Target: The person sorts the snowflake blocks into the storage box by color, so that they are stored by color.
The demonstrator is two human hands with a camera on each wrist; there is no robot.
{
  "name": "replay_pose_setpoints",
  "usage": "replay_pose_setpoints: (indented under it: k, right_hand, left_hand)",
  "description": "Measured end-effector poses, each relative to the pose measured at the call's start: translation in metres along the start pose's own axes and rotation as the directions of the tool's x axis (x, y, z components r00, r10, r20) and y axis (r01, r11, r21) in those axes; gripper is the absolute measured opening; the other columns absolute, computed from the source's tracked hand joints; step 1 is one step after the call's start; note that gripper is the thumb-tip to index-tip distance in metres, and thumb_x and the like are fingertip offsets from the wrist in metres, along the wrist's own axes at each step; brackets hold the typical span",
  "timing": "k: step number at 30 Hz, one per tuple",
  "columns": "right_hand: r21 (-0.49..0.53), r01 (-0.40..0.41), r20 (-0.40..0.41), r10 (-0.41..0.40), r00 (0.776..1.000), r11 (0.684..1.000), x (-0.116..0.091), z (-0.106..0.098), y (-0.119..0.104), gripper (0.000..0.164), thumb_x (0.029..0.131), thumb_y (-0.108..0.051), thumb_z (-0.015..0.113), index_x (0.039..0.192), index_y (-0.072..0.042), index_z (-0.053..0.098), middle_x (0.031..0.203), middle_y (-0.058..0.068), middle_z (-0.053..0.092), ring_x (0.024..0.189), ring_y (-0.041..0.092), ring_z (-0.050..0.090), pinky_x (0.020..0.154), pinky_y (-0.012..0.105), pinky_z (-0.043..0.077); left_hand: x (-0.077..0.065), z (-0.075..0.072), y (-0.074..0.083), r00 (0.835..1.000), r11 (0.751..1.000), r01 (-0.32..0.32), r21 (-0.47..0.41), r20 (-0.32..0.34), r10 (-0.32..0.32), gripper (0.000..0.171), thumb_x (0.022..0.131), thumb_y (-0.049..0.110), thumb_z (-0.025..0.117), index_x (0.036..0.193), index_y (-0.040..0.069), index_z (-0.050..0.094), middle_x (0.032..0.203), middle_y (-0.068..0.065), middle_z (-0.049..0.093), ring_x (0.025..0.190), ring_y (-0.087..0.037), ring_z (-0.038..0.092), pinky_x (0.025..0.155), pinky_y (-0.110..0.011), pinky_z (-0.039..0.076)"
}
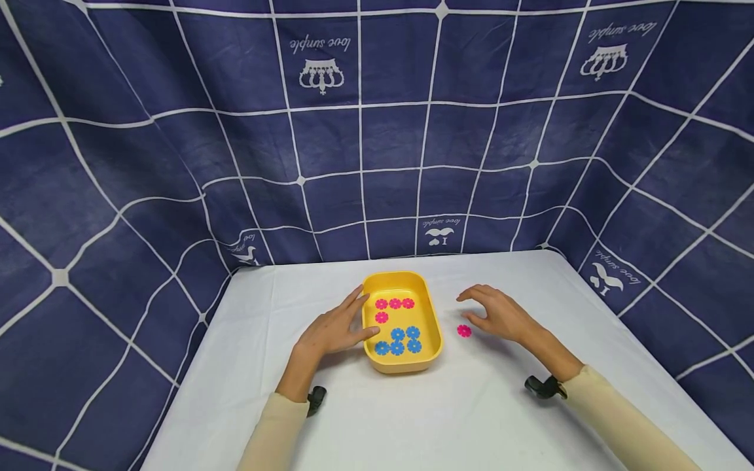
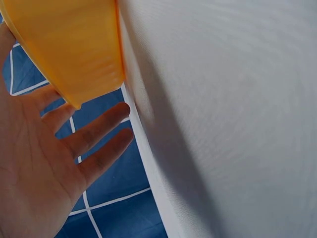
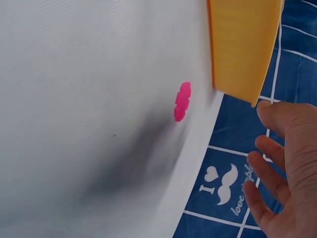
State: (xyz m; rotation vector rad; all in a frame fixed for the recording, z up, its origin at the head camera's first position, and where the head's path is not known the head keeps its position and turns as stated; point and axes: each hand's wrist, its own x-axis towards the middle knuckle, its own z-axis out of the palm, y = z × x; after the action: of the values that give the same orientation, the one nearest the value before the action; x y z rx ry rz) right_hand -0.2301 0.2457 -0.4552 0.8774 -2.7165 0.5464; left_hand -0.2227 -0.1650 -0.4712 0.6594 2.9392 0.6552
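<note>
A yellow plastic tray [image 1: 406, 366] holds several pink flower-shaped pieces [image 1: 395, 303] toward its far end and several blue ones [image 1: 397, 348] toward its near end. At the tray's left side is my left hand [image 1: 336, 327], with thumb and fingertips over the rim. Its fingers look fairly straight beside the yellow wall [image 2: 69, 54] in the left wrist view. One pink flower-shaped piece [image 1: 464, 331] lies on the cloth right of the tray. Above and beside it hovers my right hand [image 1: 501, 314], holding nothing, thumb and fingers apart. The right wrist view shows this pink piece [image 3: 182, 101] apart from the fingers.
A white cloth [image 1: 471, 412] covers the table. Dark blue fabric [image 1: 389, 137] with white grid lines hangs behind it and along both sides. Each wrist carries a small black device [image 1: 543, 387].
</note>
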Motion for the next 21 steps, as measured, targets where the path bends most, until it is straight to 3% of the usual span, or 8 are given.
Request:
replay_pose_setpoints:
  k: [9,16,21]
  right_hand:
    - [0.001,-0.034,0.068,0.034,0.997,0.999,-0.007,0.009,0.005,0.035,0.093,-0.015,0.086,0.126,-0.013,0.077,0.126,0.002,0.074,0.122,0.029,0.068,0.105,0.054,0.058]
    - [0.014,0.049,0.094,-0.050,0.994,0.999,-0.015,0.023,0.005,0.033,0.091,-0.014,0.087,0.122,-0.011,0.078,0.120,0.002,0.075,0.115,0.027,0.071,0.101,0.051,0.060]
    - [-0.008,0.041,0.139,-0.040,0.989,0.999,-0.019,0.029,0.003,0.033,0.091,-0.018,0.088,0.121,-0.015,0.078,0.117,-0.002,0.075,0.110,0.022,0.070,0.099,0.046,0.061]
  left_hand:
    - [0.000,0.000,0.001,1.000,1.000,0.006,-0.008,-0.007,-0.006,0.090,0.098,0.069,0.064,0.170,0.022,0.036,0.181,0.009,0.013,0.148,-0.034,0.053,0.111,-0.063,0.050]
    - [0.000,0.001,0.001,1.000,1.000,0.004,-0.010,-0.010,-0.004,0.091,0.098,0.068,0.064,0.170,0.021,0.036,0.181,0.008,0.014,0.146,-0.034,0.055,0.110,-0.063,0.051]
    - [0.001,-0.001,0.001,1.000,1.000,0.003,-0.002,-0.001,-0.003,0.092,0.097,0.071,0.062,0.170,0.021,0.036,0.181,0.008,0.014,0.147,-0.034,0.054,0.111,-0.062,0.051]
